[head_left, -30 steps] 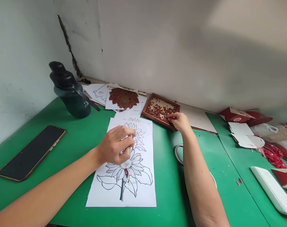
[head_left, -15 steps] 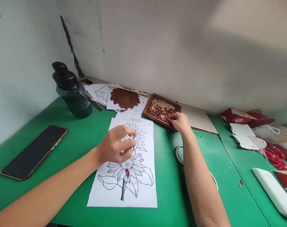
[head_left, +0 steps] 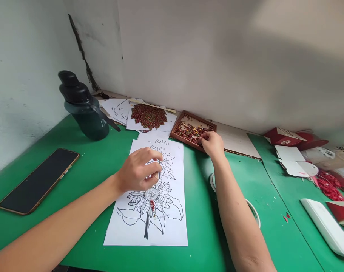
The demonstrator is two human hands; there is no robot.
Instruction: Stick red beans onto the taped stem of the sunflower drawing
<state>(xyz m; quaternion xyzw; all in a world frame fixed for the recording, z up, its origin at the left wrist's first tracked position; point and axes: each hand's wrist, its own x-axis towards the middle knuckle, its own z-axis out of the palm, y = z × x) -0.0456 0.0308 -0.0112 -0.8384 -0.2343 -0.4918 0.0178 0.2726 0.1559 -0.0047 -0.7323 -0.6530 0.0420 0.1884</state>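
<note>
My left hand [head_left: 142, 169] is over the upper middle of a white sheet [head_left: 112, 235] with a line drawing of sunflowers. Its fingers are loosely curled and apart, with nothing visible in them. Below the hand, a short row of dark red beans [head_left: 152, 205] lies on a petal under the lower flower's centre. My right hand [head_left: 213, 143] reaches to the near right corner of a brown wooden tray [head_left: 185, 142]. Its thumb and forefinger are pinched together among mixed red, green and yellow beans [head_left: 191, 131]. Whatever is between those fingertips is hidden.
A dark water bottle [head_left: 85, 113] and a phone [head_left: 38, 181] are at the left. Behind the sheet lies paper bearing a bean mosaic [head_left: 149, 116]. White tape rolls [head_left: 253, 212] are partly under my right forearm. A white device [head_left: 326, 226] and red boxes [head_left: 285, 136] stand right.
My right hand has shifted slightly left along the near edge of the tray, fingertips still in the beans. The left hand keeps its pose over the sheet. The whole view has shifted slightly.
</note>
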